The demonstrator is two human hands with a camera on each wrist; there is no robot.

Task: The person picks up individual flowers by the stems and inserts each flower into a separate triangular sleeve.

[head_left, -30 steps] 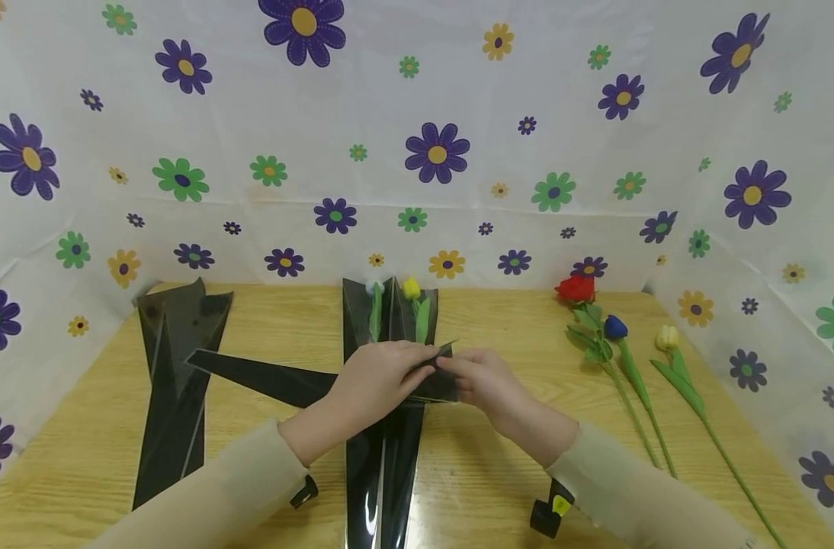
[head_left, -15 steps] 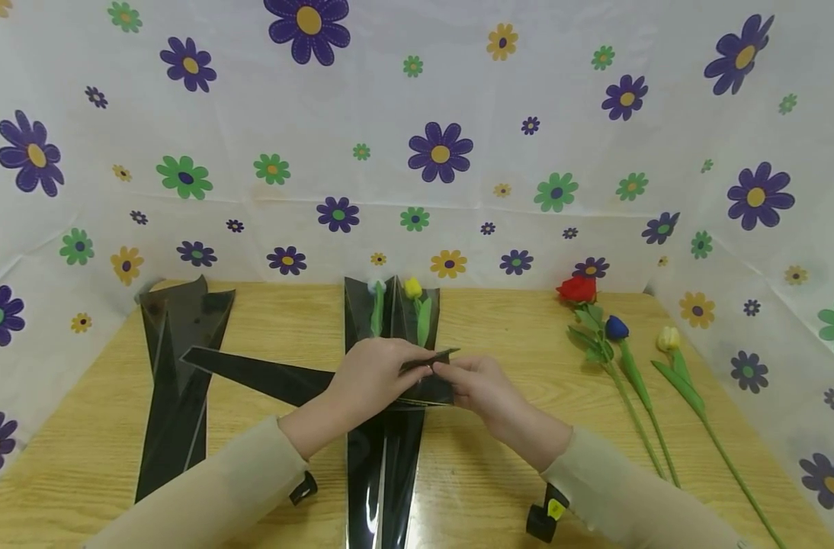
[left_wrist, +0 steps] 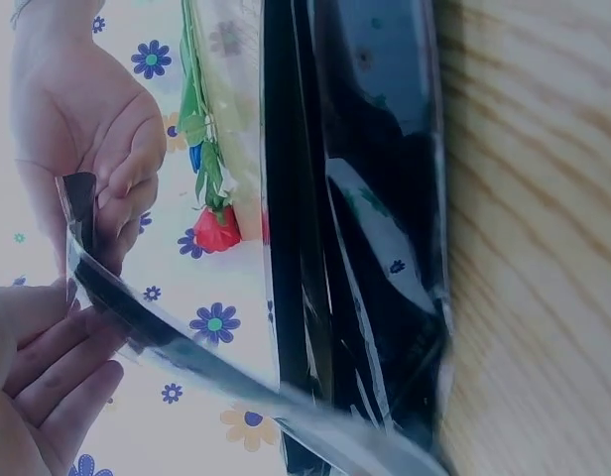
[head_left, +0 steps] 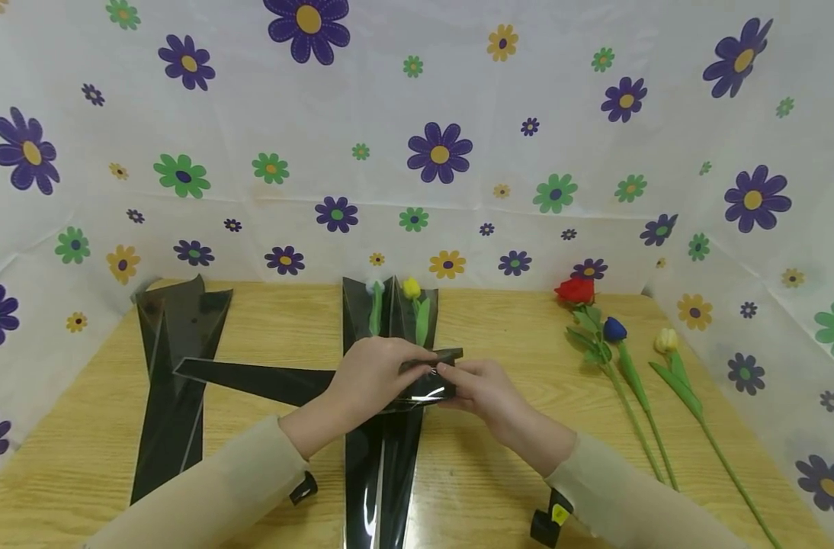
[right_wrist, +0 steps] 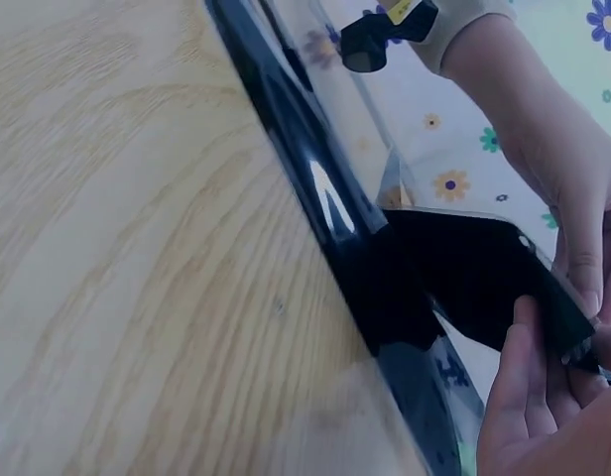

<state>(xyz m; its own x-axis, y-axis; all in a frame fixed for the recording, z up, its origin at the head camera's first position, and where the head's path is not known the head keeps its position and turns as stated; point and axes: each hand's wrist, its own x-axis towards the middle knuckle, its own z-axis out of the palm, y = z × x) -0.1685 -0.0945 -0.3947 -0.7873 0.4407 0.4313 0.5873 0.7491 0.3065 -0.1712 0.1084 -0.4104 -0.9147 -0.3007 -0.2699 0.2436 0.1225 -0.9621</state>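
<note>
Both hands work on a tapering glossy black plastic strip that lies crosswise at the centre sleeve. My left hand pinches the strip between thumb and fingers. Just right of it, my right hand pinches the raised end, thumb and fingertips nearly meeting the left hand's. In the left wrist view the black strip curves up from the sleeve to both hands. The black flower sleeve holds a yellow tulip and a pale blue flower; its middle is hidden behind the hands.
Another black flower sleeve lies at the left, with the strip's narrow end overlapping it. At the right lie a red rose, a blue flower and a cream tulip on long stems. A flower-printed white cloth surrounds the wooden table.
The strip's right end has been bent over and lowered between the hands, its front now bulging and catching light. Its left end has dipped slightly. Both hands stay at the same spot.
</note>
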